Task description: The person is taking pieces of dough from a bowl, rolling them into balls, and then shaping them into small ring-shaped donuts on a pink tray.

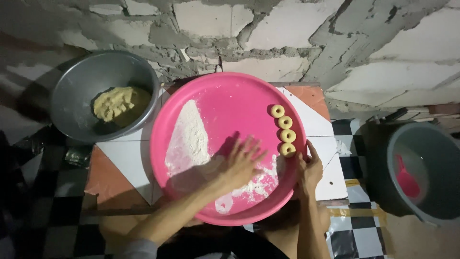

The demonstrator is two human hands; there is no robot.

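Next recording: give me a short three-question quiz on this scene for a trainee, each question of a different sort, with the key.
1. How many ring-shaped dough pieces lie in a row on the round pink plastic tray?
2. True or false: the left hand lies flat, fingers spread, on the white flour in the tray.
3. Where does the lump of yellow dough sit? A) in the grey metal bowl left of the tray B) in the grey bucket with the pink scoop C) under the right hand

Key: 1. four; 2. true; 3. A
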